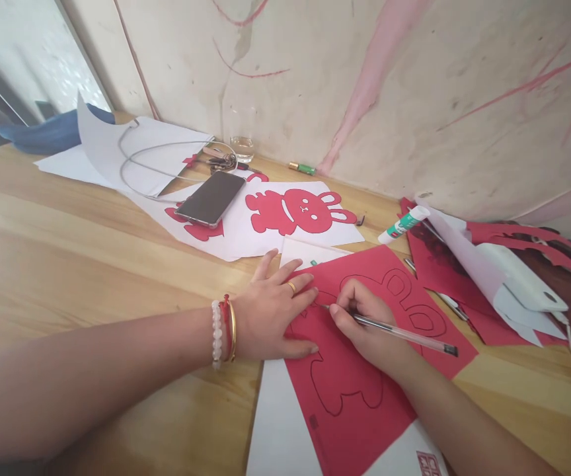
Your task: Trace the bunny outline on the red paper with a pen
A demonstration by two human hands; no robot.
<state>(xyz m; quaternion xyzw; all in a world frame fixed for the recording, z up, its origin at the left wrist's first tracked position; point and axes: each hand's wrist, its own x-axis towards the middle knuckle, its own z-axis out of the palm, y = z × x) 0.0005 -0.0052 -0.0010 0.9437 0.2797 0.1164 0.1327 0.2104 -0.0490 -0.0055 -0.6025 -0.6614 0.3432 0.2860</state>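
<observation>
The left hand (270,314) lay spread wide on the red paper (347,367), holding nothing, while the right hand (371,334) was curled closed around a slim, clear pen (407,334).

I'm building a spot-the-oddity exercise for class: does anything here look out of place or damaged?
Yes: the wall is streaked with red and pink marks, and the phone lies across a red figure, hiding part of it. Under the left hand, the red sheet sits askew over white paper. No spill shows.
</observation>
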